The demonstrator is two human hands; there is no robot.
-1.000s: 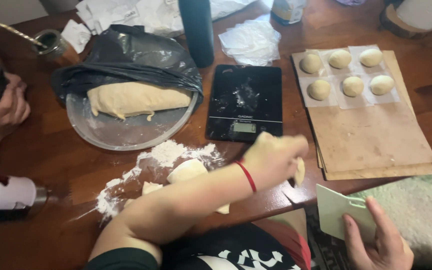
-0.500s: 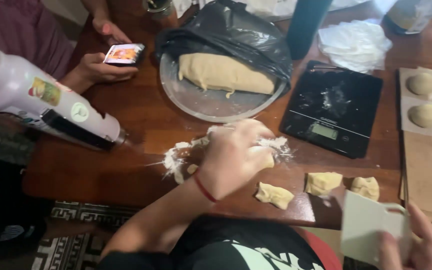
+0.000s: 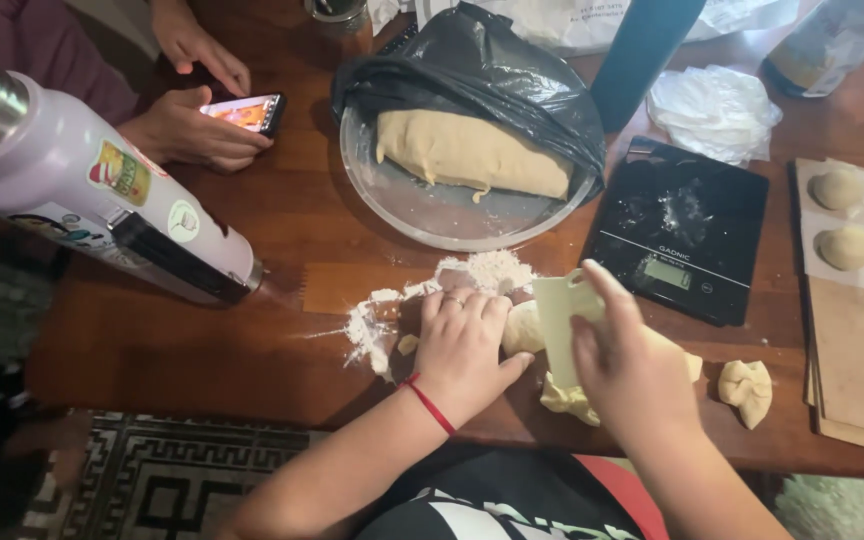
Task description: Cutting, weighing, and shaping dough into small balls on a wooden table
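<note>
The wearer's right hand (image 3: pixel 630 365) covers the lower part of the pale plastic dough scraper (image 3: pixel 562 318) and most of the soft cream dough lump (image 3: pixel 572 395) under it, so the grip on the scraper cannot be told. The left hand (image 3: pixel 467 350) hides part of the small round dough piece (image 3: pixel 524 328) and some of the scattered white flour (image 3: pixel 432 300). The crumpled black plastic bag (image 3: pixel 482 75) drapes over the top of the long pale dough loaf (image 3: pixel 472 152). The right edge cuts off the brown board with round dough balls (image 3: pixel 857 330). The top edge cuts the dark teal bottle (image 3: pixel 647 55). The other person's smartphone (image 3: pixel 247 112) screen is too small to make out.
</note>
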